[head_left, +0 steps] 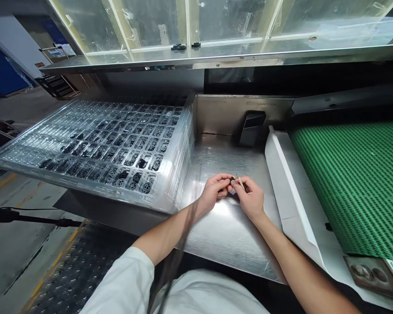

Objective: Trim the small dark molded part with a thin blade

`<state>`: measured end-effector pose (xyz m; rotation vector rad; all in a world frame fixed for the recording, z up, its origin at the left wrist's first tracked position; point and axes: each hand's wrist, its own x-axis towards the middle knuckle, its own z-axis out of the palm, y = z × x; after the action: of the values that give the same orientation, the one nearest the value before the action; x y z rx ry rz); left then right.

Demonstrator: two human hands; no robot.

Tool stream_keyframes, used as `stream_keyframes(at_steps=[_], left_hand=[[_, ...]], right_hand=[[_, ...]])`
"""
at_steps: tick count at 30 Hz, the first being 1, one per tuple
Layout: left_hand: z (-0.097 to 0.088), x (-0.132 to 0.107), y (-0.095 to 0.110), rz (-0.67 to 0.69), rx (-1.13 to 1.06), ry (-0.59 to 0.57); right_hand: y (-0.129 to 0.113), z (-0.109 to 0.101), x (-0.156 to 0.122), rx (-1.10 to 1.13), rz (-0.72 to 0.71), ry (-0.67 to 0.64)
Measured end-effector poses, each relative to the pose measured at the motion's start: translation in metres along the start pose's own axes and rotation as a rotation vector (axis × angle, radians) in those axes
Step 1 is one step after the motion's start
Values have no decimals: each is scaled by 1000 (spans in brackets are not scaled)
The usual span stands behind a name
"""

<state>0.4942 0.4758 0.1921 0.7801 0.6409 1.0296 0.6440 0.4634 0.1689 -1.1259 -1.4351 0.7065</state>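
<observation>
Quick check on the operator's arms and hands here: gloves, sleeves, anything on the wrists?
No gloves: left hand and right hand are both bare. Forearms are bare too, with no watch, strap or band visible on either wrist. A short white sleeve covers the left upper arm, part of a white garment. The right arm's sleeve is out of frame.

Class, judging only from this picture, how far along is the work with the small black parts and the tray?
Done: many pockets of the clear tray already hold black parts, mostly on its near right side. In hand: the left hand and right hand meet on one small black part above the steel table; the right also holds a thin stick. Left: the far-left pockets look empty.
</observation>
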Motion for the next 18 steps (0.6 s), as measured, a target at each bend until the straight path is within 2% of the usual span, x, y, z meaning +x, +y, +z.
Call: stream_keyframes(at_steps=[6, 9, 18], left_hand=[[4, -1, -2, 7, 15, 73], [5, 1, -8, -34, -25, 64], [1, 13, -18, -86, -41, 95]], right_hand=[[-9, -3, -4, -150, -67, -12], [-10, -8, -4, -236, -59, 6], [-5, -17, 2, -483, 172, 119]])
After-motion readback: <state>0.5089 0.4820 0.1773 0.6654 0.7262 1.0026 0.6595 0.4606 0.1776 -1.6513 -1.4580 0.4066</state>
